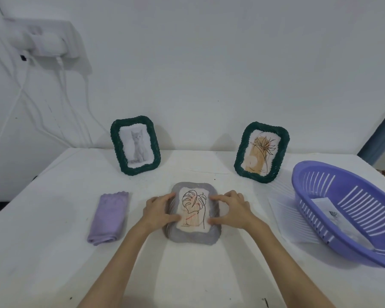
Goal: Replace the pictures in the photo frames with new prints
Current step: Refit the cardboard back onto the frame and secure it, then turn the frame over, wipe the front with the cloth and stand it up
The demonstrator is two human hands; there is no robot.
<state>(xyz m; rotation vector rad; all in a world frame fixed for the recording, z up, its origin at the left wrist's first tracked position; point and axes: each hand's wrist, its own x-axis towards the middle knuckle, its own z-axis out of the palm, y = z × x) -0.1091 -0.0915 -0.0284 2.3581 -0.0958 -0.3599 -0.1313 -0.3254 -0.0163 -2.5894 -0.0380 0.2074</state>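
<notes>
Plain home corner — white table (53,274), wall socket (51,38), laundry-style basket (320,230).

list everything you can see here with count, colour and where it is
grey frame: 1, grey woven rim, lying flat at table centre, leaf line drawing showing
green frames: 2, dark green woven rims, standing at the back; left one shows a grey cat, right one a plant drawing
cloth: 1, lilac, folded, left of the grey frame
basket: 1, purple slatted plastic, right side, a printed sheet inside
paper: 1, white, lying partly under the basket
table: 1, white
power strip: 1, white, on the wall top left, white cables hanging
left hand: on the grey frame's left edge
right hand: on its right edge
</notes>
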